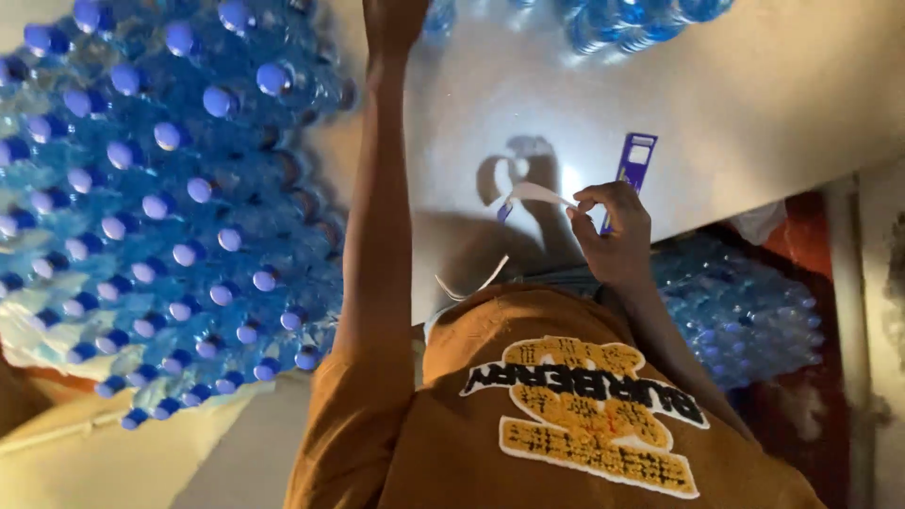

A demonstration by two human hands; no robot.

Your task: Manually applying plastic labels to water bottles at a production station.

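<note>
Blue-capped clear plastic water bottles (170, 207) fill the whole 9 o'clock side, packed cap to cap in a tight block. My left hand (391, 24) is stretched out to 12 o'clock along the block's edge. The frame cuts it at the knuckles, so I cannot tell whether it is spread or closed, or what it touches.

My right hand (613, 231) sits near the centre, over the pale grey worktop (754, 94). Thumb and forefinger are pinched on the end of a thin white paper-like strip (537, 193), which trails off toward 9 o'clock. Just beyond the knuckles, toward 12 o'clock, lies a flat purple rectangular card with a cut-out window (636, 165); I cannot tell if the fingers touch it.

I judge the step in hand to be handling that strip. Any further move with it calls for a steady pinch and a slow pull.

The worktop's near edge runs under my wrist. Below it, at 4 o'clock, sits another wrapped stack of clear bottles (745, 311). More blue-tinted bottles (622, 24) crowd 1 o'clock. Open room lies toward 2 o'clock.
</note>
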